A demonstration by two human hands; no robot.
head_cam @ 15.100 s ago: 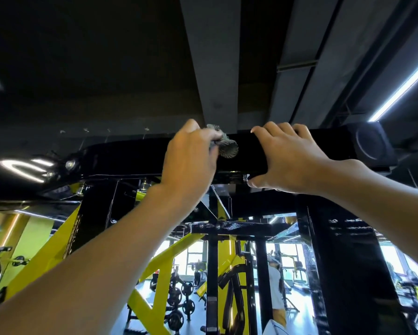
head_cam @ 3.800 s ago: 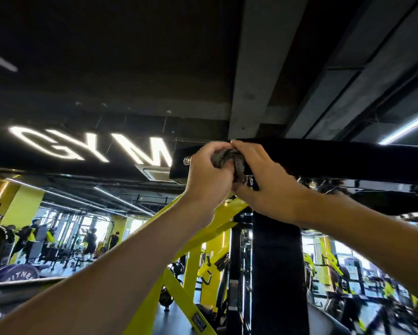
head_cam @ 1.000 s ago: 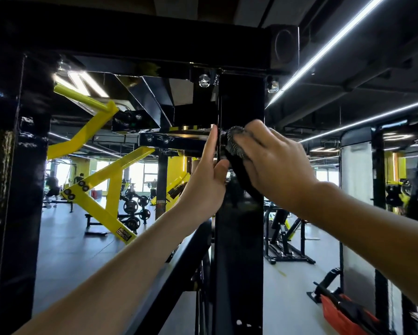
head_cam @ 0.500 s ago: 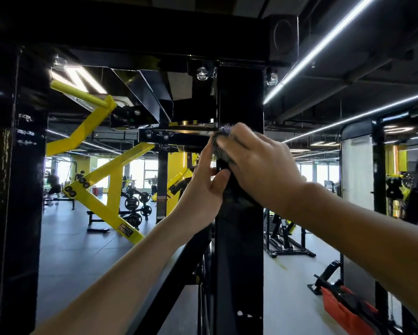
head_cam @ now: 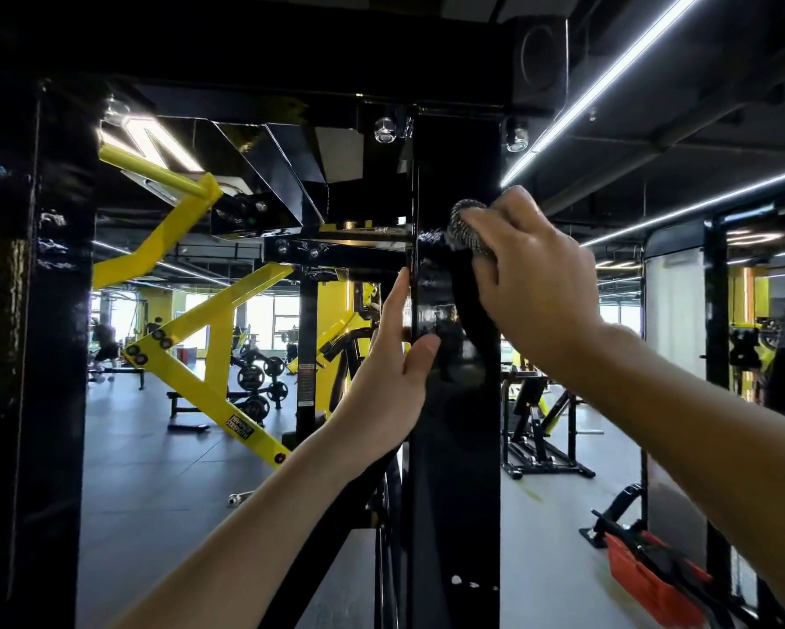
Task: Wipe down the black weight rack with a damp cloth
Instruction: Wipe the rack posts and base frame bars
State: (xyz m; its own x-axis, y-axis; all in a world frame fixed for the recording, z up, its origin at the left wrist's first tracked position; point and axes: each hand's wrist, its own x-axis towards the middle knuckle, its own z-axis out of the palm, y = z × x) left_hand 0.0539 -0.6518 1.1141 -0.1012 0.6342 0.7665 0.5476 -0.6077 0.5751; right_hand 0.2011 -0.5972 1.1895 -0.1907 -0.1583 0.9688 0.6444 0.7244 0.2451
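Note:
The black weight rack fills the view: a glossy upright post (head_cam: 454, 492) in the middle, a top crossbeam (head_cam: 254, 43) and another upright (head_cam: 32, 356) at the left. My right hand (head_cam: 531, 283) grips a bunched grey cloth (head_cam: 465, 224) and presses it against the upper right part of the middle post. My left hand (head_cam: 390, 379) holds the post's left edge lower down, fingers behind it and thumb across the front face.
Yellow machine arms (head_cam: 209, 338) and weight plates (head_cam: 259, 383) stand behind the rack at left. A black bench frame (head_cam: 540, 447) and an orange-red item (head_cam: 645, 578) lie on the floor at right. A person (head_cam: 104, 342) is far back left. Bolts (head_cam: 384, 131) sit under the crossbeam.
My right hand has slid the cloth from the post's left edge across to its right side. My left hand has dropped a little lower on the post's left edge.

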